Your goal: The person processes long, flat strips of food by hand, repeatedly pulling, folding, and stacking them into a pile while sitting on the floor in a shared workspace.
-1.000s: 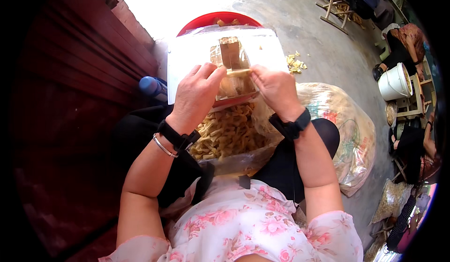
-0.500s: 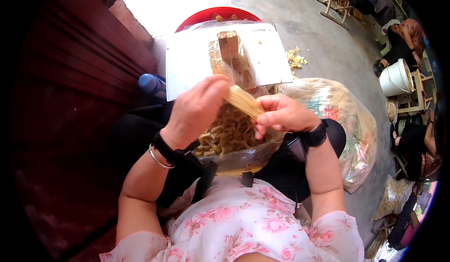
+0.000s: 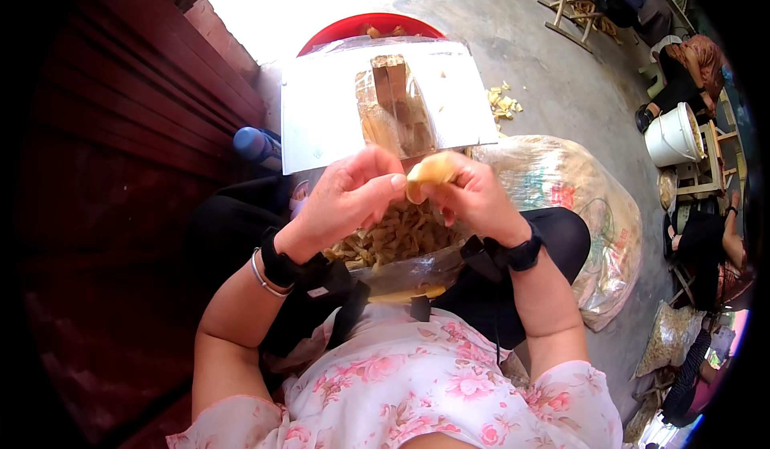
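Observation:
My right hand (image 3: pixel 473 196) grips a pale yellow, ridged strip (image 3: pixel 434 171), bent over between thumb and fingers. Close to the strip's left end is my left hand (image 3: pixel 353 188), its fingers curled and the thumb laid toward them. Whether anything is between those fingers is hidden, and their tips are slightly blurred. Below both hands, a heap of short yellowish pieces (image 3: pixel 393 236) lies in a clear plastic bag (image 3: pixel 417 272) at my lap. Just beyond, a wrapped wooden block (image 3: pixel 391 88) rests on a white board (image 3: pixel 321 104).
A red basin (image 3: pixel 373 24) shows behind the board. To the right stands a big filled plastic sack (image 3: pixel 593 216), with scattered yellow pieces (image 3: pixel 504 104) on the floor beyond it. At left are a blue bottle (image 3: pixel 255 144) and a dark red door (image 3: pixel 136 128). People sit by a white bucket (image 3: pixel 674 138).
The strip was stretched straight between both hands; now it is bent over in my right hand. My left hand has moved slightly down and right, its thumb now toward the strip.

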Tool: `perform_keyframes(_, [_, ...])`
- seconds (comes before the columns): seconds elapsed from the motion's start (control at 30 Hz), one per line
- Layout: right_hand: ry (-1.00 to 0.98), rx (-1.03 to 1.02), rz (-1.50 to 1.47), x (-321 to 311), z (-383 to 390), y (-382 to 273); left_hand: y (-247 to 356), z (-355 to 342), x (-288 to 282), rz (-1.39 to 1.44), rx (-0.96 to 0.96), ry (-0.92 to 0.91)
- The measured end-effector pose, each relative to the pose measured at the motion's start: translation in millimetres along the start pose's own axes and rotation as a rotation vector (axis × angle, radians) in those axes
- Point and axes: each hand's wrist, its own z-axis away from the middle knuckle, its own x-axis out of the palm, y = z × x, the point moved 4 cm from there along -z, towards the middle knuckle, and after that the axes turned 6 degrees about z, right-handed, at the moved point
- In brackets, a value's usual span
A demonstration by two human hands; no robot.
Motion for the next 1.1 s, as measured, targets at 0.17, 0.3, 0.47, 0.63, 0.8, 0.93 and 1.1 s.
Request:
perform_keyframes(0.17, [0.019, 0.057, -0.358, 1, 0, 5, -18, -4, 14, -0.161, -0.002, 0.048])
perform_keyframes(0.3, [0.000, 0.171, -0.719, -5, -6, 29, -6, -6, 13, -0.894, 0.402, 0.202])
perform_keyframes(0.47, [-0.240, 0.258, -0.823, 7, -7, 29, 11, -3, 26, -0.802, 0.669, 0.033])
perform_keyframes(0.63, [0.045, 0.162, -0.240, 8, -2, 8, -4, -5, 18, -0.838, 0.465, 0.148])
perform_keyframes(0.8, [0.354, -0.396, 0.403, 10, -2, 9, -7, -6, 18, -0.905, 0.476, 0.173])
perform_keyframes(0.93, [-0.077, 0.094, -0.303, 13, -1, 14, 3, -5, 8, -1.033, 0.505, 0.213])
perform_keyframes(1.1, [-0.315, 0.278, -0.633, 8, 1, 18, 3, -3, 9, -0.838, 0.479, 0.125])
